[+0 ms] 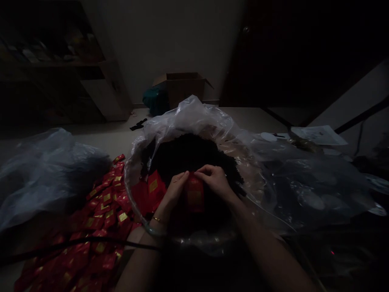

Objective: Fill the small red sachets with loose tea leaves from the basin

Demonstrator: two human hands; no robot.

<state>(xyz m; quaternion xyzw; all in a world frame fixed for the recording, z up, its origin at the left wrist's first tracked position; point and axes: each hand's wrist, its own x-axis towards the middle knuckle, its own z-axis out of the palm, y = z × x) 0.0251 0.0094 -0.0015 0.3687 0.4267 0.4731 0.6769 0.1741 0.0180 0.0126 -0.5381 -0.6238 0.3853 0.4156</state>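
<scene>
Between both hands hangs a small red packet (195,196) with a gold patch, upright over a heap of dark loose material (188,152). My left hand (175,187) pinches its upper left corner. At the upper right corner, the fingers of my right hand (214,180) are closed on the same packet. The dark heap fills a round basin lined with clear plastic sheet (194,107). More red packets (154,186) lie inside the basin, left of my left hand. Dim light hides what the dark material is.
A large pile of red packets (106,211) spreads on the floor at left, beside a bulging clear plastic bag (45,170). Another plastic bag (310,186) lies at right. An open cardboard box (187,89) and a teal bag (155,100) stand by the wall.
</scene>
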